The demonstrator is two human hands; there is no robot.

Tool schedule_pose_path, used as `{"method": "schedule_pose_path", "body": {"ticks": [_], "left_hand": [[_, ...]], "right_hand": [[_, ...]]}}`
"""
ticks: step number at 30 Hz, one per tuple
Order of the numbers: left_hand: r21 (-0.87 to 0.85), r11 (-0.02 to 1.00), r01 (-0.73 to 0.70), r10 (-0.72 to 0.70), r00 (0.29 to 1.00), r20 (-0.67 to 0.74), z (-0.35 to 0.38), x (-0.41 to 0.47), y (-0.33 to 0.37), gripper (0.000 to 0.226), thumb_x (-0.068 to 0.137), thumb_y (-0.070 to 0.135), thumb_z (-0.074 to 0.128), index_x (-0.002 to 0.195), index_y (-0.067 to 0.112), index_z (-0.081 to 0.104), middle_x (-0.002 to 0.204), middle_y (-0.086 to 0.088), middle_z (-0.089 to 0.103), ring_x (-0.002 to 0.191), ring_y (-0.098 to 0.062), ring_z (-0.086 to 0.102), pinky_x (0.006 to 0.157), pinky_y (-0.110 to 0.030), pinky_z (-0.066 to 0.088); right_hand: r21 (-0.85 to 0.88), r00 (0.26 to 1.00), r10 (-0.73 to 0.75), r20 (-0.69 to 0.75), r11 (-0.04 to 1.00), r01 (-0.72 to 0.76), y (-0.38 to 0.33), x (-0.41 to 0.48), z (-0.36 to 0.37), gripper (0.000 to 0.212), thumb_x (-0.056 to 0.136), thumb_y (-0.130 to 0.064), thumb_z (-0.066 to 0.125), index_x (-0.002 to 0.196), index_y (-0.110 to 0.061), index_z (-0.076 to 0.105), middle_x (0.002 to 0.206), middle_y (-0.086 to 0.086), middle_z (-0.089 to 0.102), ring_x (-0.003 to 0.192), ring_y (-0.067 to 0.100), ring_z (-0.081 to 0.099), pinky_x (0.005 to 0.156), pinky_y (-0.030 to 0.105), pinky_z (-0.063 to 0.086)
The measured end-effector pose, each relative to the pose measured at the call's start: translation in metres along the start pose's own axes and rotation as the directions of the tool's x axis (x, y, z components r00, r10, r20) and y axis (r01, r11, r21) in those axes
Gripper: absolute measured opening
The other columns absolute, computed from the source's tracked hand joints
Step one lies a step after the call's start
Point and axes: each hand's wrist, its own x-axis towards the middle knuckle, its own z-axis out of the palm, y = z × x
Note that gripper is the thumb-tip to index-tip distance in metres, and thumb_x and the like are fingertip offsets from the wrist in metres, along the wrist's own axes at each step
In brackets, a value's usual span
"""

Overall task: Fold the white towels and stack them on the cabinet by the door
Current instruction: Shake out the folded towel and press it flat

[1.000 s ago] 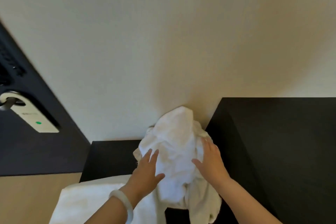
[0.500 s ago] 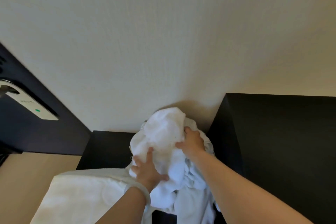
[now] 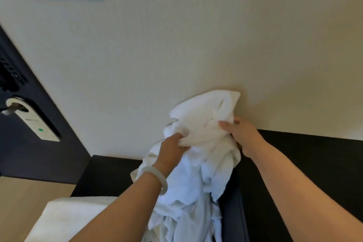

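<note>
Wall (image 3: 196, 55) close behind towel (image 3: 204, 124), taller dark cabinet (image 3: 314, 153) blocking right, low cabinet top (image 3: 110, 175) free at left

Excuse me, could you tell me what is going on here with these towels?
A person is handling a crumpled white towel, holding it up in front of the wall above a dark cabinet. The left hand grips a bunch of the cloth and the right hand grips its other side, while the rest hangs down loose. It is not yet folded. A second white towel lies flat at the lower left, and the door is on the left.
</note>
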Motion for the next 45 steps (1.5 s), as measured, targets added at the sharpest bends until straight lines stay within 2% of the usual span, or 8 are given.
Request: {"method": "schedule_pose_path", "body": {"ticks": [4, 9, 14, 25, 32, 38, 41, 45], "left_hand": [[0.186, 0.982, 0.025, -0.046, 0.993, 0.106, -0.03, -0.004, 0.006, 0.02, 0.095, 0.023, 0.064, 0.101, 0.006, 0.071, 0.098, -0.017, 0.068, 0.09, -0.03, 0.063, 0.074, -0.032, 0.055], [0.246, 0.957, -0.155, 0.127, 0.984, 0.127, -0.049, -0.005, 0.053, 0.022, 0.094, 0.023, 0.065, 0.085, 0.004, 0.071, 0.066, 0.001, 0.056, 0.059, -0.007, 0.045, 0.054, -0.014, 0.036], [0.201, 0.909, -0.366, 0.33, 0.925, 0.189, -0.033, -0.016, 0.137, 0.022, 0.094, 0.025, 0.066, 0.091, 0.004, 0.071, 0.084, -0.014, 0.069, 0.068, -0.014, 0.053, 0.056, -0.013, 0.036], [0.256, 0.774, -0.579, 0.494, 0.805, 0.328, 0.115, -0.07, 0.312, 0.025, 0.09, 0.038, 0.068, 0.112, 0.025, 0.067, 0.107, 0.006, 0.064, 0.099, -0.013, 0.059, 0.07, -0.016, 0.039], [0.491, 0.786, -0.376, 0.162, 0.892, 0.422, 0.274, -0.113, 0.247, 0.05, 0.093, 0.022, 0.067, 0.139, 0.027, 0.049, 0.144, 0.001, 0.043, 0.128, -0.017, 0.048, 0.105, -0.025, 0.037], [0.001, 0.984, 0.177, -0.177, 0.983, 0.041, 0.307, -0.173, 0.2, 0.023, 0.09, 0.008, 0.066, 0.109, 0.017, 0.057, 0.114, -0.005, 0.061, 0.092, -0.014, 0.059, 0.084, -0.033, 0.05], [-0.426, 0.74, 0.521, -0.532, 0.841, 0.103, 0.312, -0.177, 0.181, 0.029, 0.093, -0.003, 0.059, 0.121, -0.007, 0.055, 0.11, -0.024, 0.062, 0.1, -0.035, 0.063, 0.09, -0.045, 0.052], [-0.683, 0.334, 0.649, -0.612, 0.701, 0.367, 0.32, -0.179, 0.18, 0.041, 0.099, -0.007, 0.041, 0.139, -0.012, 0.036, 0.124, -0.036, 0.053, 0.117, -0.047, 0.054, 0.104, -0.051, 0.044]], "right_hand": [[-0.142, 0.999, 0.007, -0.049, 0.99, -0.013, -0.006, -0.019, -0.008, 0.013, 0.096, -0.023, 0.064, 0.084, -0.018, 0.061, 0.091, 0.002, 0.062, 0.078, 0.014, 0.054, 0.076, 0.035, 0.047], [0.107, 0.988, 0.073, -0.138, 0.993, -0.058, -0.018, -0.038, -0.034, 0.016, 0.094, -0.018, 0.067, 0.107, -0.012, 0.06, 0.105, 0.008, 0.065, 0.098, 0.025, 0.06, 0.09, 0.043, 0.054], [0.32, 0.947, 0.063, -0.315, 0.946, 0.043, -0.05, -0.065, -0.109, 0.049, 0.084, -0.018, 0.078, 0.124, 0.003, 0.058, 0.115, 0.015, 0.066, 0.106, 0.031, 0.063, 0.1, 0.048, 0.05], [-0.413, 0.879, -0.278, -0.387, 0.905, 0.104, -0.077, -0.109, -0.357, 0.043, 0.084, -0.031, 0.077, 0.117, -0.006, 0.067, 0.117, 0.009, 0.064, 0.104, 0.028, 0.058, 0.088, 0.042, 0.045], [-0.442, 0.985, -0.002, -0.172, 0.894, -0.076, 0.087, -0.079, -0.438, 0.041, 0.096, -0.017, 0.064, 0.136, -0.017, 0.058, 0.144, 0.004, 0.052, 0.128, 0.02, 0.05, 0.102, 0.032, 0.038], [0.299, 0.938, 0.113, -0.328, 0.954, -0.011, 0.175, -0.079, -0.466, 0.037, 0.093, 0.006, 0.057, 0.129, -0.005, 0.058, 0.125, 0.011, 0.062, 0.107, 0.02, 0.065, 0.099, 0.04, 0.053], [0.301, 0.96, 0.145, -0.24, 0.951, -0.068, 0.189, -0.08, -0.463, 0.035, 0.091, 0.012, 0.054, 0.119, -0.008, 0.063, 0.118, 0.01, 0.068, 0.107, 0.021, 0.067, 0.101, 0.041, 0.052], [-0.266, 0.979, 0.102, -0.178, 0.953, -0.148, 0.204, -0.087, -0.453, 0.059, 0.084, 0.014, 0.056, 0.132, -0.022, 0.057, 0.136, -0.002, 0.053, 0.129, 0.018, 0.05, 0.107, 0.037, 0.045]]}}
